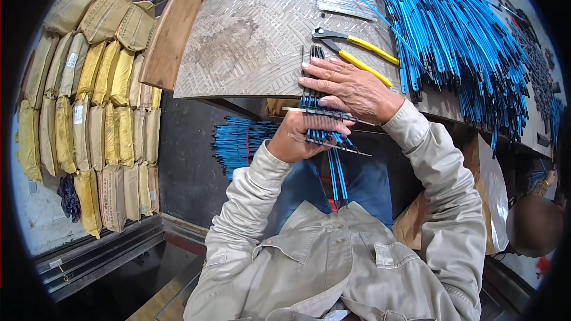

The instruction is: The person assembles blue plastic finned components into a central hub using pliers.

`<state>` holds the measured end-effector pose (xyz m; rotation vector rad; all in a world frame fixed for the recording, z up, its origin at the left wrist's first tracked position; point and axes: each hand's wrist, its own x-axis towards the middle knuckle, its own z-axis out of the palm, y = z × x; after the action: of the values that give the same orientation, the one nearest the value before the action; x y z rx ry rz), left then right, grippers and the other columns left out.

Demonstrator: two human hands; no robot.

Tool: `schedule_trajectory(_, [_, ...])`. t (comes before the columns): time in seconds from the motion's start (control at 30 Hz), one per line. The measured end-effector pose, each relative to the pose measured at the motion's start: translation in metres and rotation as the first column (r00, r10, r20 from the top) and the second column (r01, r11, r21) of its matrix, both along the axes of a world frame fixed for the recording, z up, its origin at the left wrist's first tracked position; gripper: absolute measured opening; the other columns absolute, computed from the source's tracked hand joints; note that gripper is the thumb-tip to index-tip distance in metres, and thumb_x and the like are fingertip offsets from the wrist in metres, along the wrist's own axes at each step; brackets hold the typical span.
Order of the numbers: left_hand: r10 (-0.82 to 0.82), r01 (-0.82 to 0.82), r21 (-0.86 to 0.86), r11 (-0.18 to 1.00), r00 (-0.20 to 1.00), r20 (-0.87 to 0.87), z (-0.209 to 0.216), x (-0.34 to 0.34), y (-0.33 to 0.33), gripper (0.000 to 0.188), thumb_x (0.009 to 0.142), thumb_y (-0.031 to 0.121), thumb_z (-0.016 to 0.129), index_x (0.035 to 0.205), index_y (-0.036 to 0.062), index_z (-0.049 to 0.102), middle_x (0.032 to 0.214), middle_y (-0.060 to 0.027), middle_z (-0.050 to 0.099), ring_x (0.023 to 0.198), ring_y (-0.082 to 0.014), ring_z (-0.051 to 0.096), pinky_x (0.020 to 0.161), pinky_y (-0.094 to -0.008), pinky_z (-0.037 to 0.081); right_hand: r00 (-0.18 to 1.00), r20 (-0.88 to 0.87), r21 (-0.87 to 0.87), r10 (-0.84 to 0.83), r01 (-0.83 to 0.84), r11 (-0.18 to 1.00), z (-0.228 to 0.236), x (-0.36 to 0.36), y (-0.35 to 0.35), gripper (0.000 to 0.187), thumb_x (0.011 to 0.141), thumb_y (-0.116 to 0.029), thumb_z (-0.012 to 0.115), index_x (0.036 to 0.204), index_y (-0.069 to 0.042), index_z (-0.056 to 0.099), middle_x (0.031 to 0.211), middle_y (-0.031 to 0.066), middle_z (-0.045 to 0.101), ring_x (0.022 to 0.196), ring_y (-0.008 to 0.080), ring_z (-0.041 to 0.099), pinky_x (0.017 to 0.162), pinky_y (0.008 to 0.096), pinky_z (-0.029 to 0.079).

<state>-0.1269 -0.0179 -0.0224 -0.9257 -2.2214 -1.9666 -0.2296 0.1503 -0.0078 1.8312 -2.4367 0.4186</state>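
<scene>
My left hand (303,134) wraps around a bundle of thin blue strips (338,181) with black ends, held at the front edge of the table. The strips' blue lengths hang down toward my lap. Dark crosswise strips (321,113) with thin metal ends poke out on both sides of my left fingers. My right hand (351,86) lies flat across the bundle's black upper ends, its fingers stretched out and pointing left. Just beyond it, cutting pliers (357,50) with yellow handles rest on the table. What lies beneath my right palm is hidden.
A big heap of blue strips (452,30) covers the table's right side. Black parts and a clear pack of thin pale pieces (345,0) sit at the back. More blue strips (238,142) lie below the table. Wrapped packages (95,113) are stacked left. Another person (535,226) is at right.
</scene>
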Motion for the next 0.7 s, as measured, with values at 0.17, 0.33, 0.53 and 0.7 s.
schedule_trajectory(0.17, [0.040, -0.041, 0.025, 0.999, 0.998, 0.046, 0.000, 0.003, 0.003, 0.021, 0.074, 0.000, 0.068, 0.094, 0.0054, 0.068, 0.100, -0.0112, 0.067, 0.101, -0.0227, 0.061, 0.092, -0.0341, 0.044, 0.998, -0.002, -0.070, -0.056, 0.055, 0.996, -0.001, 0.004, 0.003, 0.051, 0.091, -0.033, 0.045, 0.136, -0.009, 0.037, 0.140, 0.0109, 0.037, 0.132, 0.0262, 0.031, 0.108, 0.0384, 0.026])
schedule_trajectory(0.33, [0.042, -0.041, 0.034, 0.999, 0.999, -0.034, -0.001, -0.002, 0.002, 0.019, 0.074, 0.002, 0.070, 0.092, 0.0047, 0.067, 0.102, -0.0112, 0.066, 0.101, -0.0223, 0.060, 0.093, -0.0345, 0.044, 0.983, -0.145, -0.192, -0.111, 0.082, 0.978, -0.013, 0.009, 0.010, 0.051, 0.086, -0.036, 0.052, 0.128, -0.008, 0.045, 0.134, 0.0099, 0.045, 0.123, 0.0247, 0.044, 0.099, 0.0359, 0.039])
schedule_trajectory(0.53, [0.043, -0.043, 0.003, 0.999, 0.999, -0.033, -0.002, -0.001, 0.001, 0.020, 0.073, 0.004, 0.072, 0.093, 0.0050, 0.067, 0.101, -0.0109, 0.067, 0.102, -0.0215, 0.060, 0.091, -0.0340, 0.046, 0.987, -0.128, -0.232, -0.097, 0.066, 0.971, -0.009, 0.009, 0.012, 0.050, 0.084, -0.033, 0.057, 0.125, -0.007, 0.048, 0.128, 0.0107, 0.050, 0.118, 0.0258, 0.048, 0.096, 0.0365, 0.042])
schedule_trajectory(0.7, [0.062, -0.062, 0.023, 0.998, 0.998, 0.010, 0.005, 0.004, -0.002, 0.022, 0.073, 0.003, 0.071, 0.094, 0.0066, 0.068, 0.099, -0.0094, 0.067, 0.100, -0.0213, 0.062, 0.088, -0.0320, 0.048, 0.999, -0.029, -0.244, -0.041, 0.033, 0.969, -0.008, 0.003, 0.003, 0.048, 0.083, -0.032, 0.059, 0.123, -0.007, 0.051, 0.126, 0.0105, 0.052, 0.118, 0.0262, 0.049, 0.097, 0.0364, 0.041])
